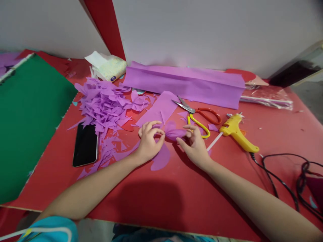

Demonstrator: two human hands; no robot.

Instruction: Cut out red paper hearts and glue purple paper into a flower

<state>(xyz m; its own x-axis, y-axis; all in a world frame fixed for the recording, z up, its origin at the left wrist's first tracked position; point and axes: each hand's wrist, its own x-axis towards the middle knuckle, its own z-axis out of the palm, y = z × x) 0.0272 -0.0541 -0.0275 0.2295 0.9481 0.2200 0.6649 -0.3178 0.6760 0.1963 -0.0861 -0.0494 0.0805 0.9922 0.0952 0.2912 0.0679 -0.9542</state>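
Between my two hands is a gathered purple paper piece (pixel 174 133), pinched narrow at its left end and flaring into petal shapes. My left hand (pixel 150 138) has thumb and forefinger closed on that narrow end. At its right side, the fingers of my right hand (pixel 193 144) grip the flared paper. Below my left hand a rounded purple paper petal (pixel 161 159) lies flat on the red table (pixel 202 198). Just beyond my right hand are scissors (pixel 194 112) with one red and one yellow handle, blades apart, resting partly on a purple paper strip (pixel 161 106).
A heap of purple paper scraps (pixel 103 104) lies left, beside a black phone (pixel 85 144). Farther left is a green board (pixel 27 124). Folded purple paper (pixel 184 84) and a tissue pack (pixel 111 69) lie behind. A yellow glue gun (pixel 237 131) with black cord (pixel 280 181) is right.
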